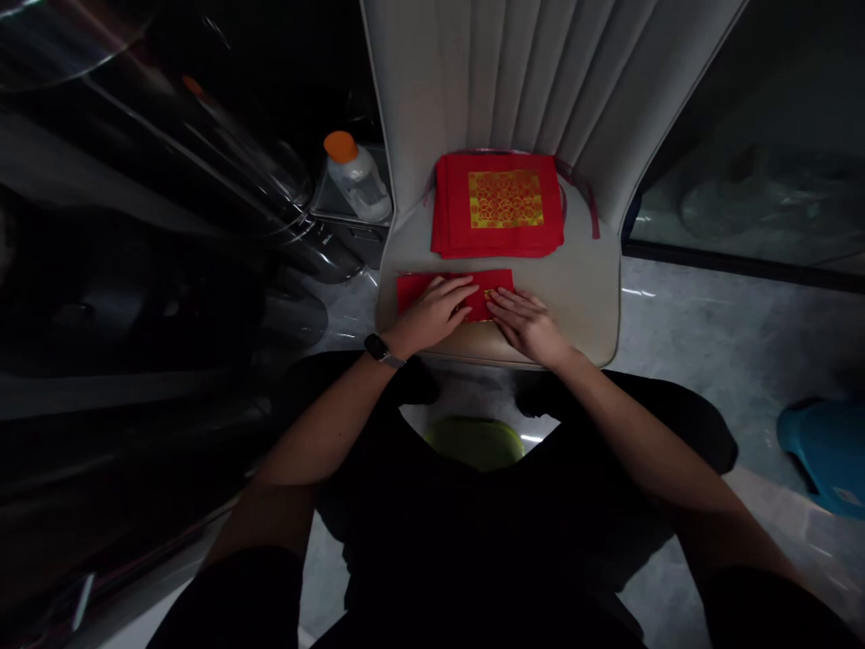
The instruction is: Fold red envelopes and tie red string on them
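The left hand (439,311), fingers slightly spread, lies on the packet (492,278) at the seat's (581,288) seven o'clock; the right hand's (531,323) gathered fingers touch its three-o'clock end, whether pinching I can't tell. The stack (504,203) sits at twelve.

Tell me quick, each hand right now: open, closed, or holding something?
Left hand: open, fingers spread on the red piece.
Right hand: open, fingers together, fingertips on the same piece by its gold print.

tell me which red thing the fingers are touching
The smaller red piece nearer the front of the seat; the larger red stack lies nearer the backrest, untouched.
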{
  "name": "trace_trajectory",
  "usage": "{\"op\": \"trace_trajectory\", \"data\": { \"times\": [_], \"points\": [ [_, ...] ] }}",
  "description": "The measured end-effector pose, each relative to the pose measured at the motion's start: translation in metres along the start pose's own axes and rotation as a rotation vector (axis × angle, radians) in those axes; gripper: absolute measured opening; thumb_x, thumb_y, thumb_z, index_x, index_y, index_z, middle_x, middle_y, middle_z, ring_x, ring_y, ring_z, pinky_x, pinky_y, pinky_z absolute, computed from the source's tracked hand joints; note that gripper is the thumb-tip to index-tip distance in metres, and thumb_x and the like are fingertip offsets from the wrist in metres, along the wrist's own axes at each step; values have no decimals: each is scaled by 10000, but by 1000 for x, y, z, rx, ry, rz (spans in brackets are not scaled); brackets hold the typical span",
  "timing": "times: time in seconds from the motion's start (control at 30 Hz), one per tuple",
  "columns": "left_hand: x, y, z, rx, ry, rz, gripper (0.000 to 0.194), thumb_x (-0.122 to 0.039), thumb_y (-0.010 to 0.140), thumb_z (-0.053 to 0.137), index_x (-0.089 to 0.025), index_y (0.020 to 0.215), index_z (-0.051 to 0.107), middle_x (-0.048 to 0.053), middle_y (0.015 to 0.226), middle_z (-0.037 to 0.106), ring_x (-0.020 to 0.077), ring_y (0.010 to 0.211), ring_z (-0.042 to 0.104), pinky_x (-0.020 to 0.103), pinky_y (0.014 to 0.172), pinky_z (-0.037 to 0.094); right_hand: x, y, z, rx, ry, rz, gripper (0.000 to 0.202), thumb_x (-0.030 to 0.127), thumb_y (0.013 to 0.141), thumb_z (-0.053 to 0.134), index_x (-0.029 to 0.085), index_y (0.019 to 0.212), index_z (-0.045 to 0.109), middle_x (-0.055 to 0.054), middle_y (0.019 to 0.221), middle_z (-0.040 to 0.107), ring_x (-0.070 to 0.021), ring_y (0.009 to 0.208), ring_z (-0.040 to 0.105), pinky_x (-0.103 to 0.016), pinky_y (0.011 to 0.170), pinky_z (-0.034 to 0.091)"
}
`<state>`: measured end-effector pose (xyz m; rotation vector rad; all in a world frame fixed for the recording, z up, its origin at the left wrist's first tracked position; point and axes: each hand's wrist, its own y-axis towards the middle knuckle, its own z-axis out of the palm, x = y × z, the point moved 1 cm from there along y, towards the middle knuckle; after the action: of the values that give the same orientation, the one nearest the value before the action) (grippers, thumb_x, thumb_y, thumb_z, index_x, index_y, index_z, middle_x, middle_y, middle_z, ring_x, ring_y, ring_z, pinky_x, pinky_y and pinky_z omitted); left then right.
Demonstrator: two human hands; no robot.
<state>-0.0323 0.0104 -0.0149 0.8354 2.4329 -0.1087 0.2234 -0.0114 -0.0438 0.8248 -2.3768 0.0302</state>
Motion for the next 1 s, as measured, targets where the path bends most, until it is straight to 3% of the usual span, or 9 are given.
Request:
{"op": "trace_trajectory", "data": {
  "times": [0.17, 0.33, 0.43, 0.57, 0.73, 0.9, 1.0],
  "points": [
    [-8, -1, 1, 14, 65, -3, 505, -388, 1065, 689, -168, 1519, 669, 150, 1691, 540, 351, 1409, 558, 545, 1249, 453, 2, -2, -2, 46, -17, -29, 467, 220, 1099, 510, 249, 1536, 670, -90, 1626, 615, -279, 1599, 501, -583, 1335, 382],
    [-9, -3, 1, 14, 97, 16, 548, -380, 1040, 730, -135, 1527, 667, 140, 1648, 595, 350, 1324, 557, 526, 1219, 478, 0, -4, -6, 80, -61, -75, 504, 210, 1110, 459, 224, 1590, 613, -93, 1657, 581, -272, 1631, 449, -593, 1360, 324],
    [-11, -3, 0, 15, 131, -10, 546, -418, 1039, 728, -181, 1528, 678, 129, 1637, 610, 357, 1282, 572, 567, 1178, 485, 1, -8, -9, 86, -83, -87, 543, 203, 1106, 461, 239, 1641, 550, -84, 1693, 535, -275, 1645, 425, -616, 1383, 254],
    [-16, -6, -2, 4, 209, -58, 528, -499, 1084, 636, -233, 1539, 669, 110, 1655, 595, 410, 1475, 490, 671, 1229, 383, 10, -17, -13, 108, -126, -59, 624, 359, 1122, 507, 220, 1722, 407, -111, 1725, 489, -321, 1671, 372, -688, 1394, 130],
    [-18, -10, 2, 33, 229, -71, 570, -431, 1127, 542, -220, 1656, 535, 91, 1724, 512, 413, 1693, 257, 708, 1353, 172, 19, -32, -12, 134, -188, -45, 769, 488, 1124, 506, 184, 1777, 237, -135, 1784, 380, -352, 1698, 299, -716, 1391, 74],
    [-14, -10, 4, 60, 220, -94, 605, -439, 1117, 544, -234, 1685, 495, 101, 1780, 417, 412, 1707, 238, 729, 1353, 181, 20, -47, -14, 123, -220, -9, 833, 580, 1109, 514, 222, 1788, 189, -107, 1791, 368, -378, 1704, 273, -759, 1375, 38],
    [-13, -10, 4, 64, 222, -95, 617, -448, 1116, 543, -229, 1690, 485, 96, 1789, 402, 407, 1708, 237, 724, 1356, 187, 17, -55, -23, 93, -229, 40, 850, 632, 1094, 521, 180, 1769, 269, -144, 1774, 397, -386, 1698, 290, -760, 1372, 40]
  ]
}}
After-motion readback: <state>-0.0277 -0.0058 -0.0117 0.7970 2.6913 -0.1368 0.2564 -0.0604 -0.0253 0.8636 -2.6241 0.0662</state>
